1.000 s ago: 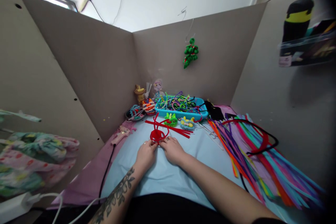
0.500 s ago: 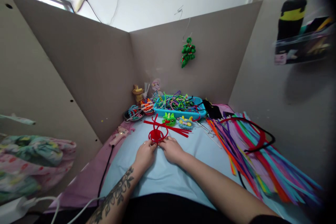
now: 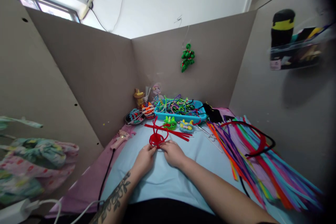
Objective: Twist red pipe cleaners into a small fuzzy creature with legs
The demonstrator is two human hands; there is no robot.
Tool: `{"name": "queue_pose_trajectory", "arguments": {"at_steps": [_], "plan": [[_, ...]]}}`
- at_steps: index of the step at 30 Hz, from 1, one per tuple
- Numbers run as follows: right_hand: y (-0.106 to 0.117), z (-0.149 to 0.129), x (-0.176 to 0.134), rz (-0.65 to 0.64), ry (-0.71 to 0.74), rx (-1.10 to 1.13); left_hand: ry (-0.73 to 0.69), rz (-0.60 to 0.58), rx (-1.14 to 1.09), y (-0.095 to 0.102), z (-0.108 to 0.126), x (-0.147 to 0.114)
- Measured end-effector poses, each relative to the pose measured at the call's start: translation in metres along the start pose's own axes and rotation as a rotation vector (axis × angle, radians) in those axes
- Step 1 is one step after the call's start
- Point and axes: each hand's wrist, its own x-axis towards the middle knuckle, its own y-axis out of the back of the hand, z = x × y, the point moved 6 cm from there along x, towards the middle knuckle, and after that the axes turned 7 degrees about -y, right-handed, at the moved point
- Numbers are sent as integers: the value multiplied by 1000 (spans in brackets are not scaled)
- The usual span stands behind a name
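A round piece woven from red pipe cleaners [image 3: 156, 139] lies on the blue cloth, with loose strands curving up and out from it. My left hand [image 3: 146, 156] pinches its near left edge between thumb and fingers. On the near right edge, my right hand [image 3: 172, 149] is closed in a similar pinch. Just beyond the piece, several straight red pipe cleaners [image 3: 181, 134] lie across the cloth. Behind them sit a green pipe-cleaner animal head [image 3: 170, 123] and a blue and yellow one [image 3: 186, 126]. The exact fingertip contact is too small to make out.
A blue tray [image 3: 181, 116] of tangled pipe-cleaner scraps stands at the back. Scissors [image 3: 208, 133] and a bundle of coloured pipe cleaners [image 3: 259, 161] lie right. At left are a pink glue gun [image 3: 120, 140] and a dark bowl [image 3: 134, 121]. Grey panels [image 3: 194, 42] enclose the table.
The camera has tilted up slightly, so the whole scene sits lower in view. Both hands stay on the red piece, with barely any visible movement.
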Motion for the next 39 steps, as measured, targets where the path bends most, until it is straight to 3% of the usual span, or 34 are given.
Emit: {"name": "queue_pose_trajectory", "arguments": {"at_steps": [4,7,13,17,26,32,39], "plan": [[11,11,5,141,-40,94,92,188,-227,10,-19,-5],[11,17,11,162,-101,86,222,288,-268,14,-41,1],[-7,18,16,-30,-107,57,134,133,-536,-11,-53,34],[-11,21,16,-79,-140,42,177,129,-630,-22,-56,41],[-10,29,21,-10,-210,20,239,46,-402,-23,-59,36],[-7,31,25,68,-282,-43,215,11,-414,-23,-58,36],[9,19,15,288,-100,72,230,28,-308,-22,-57,31]]}}
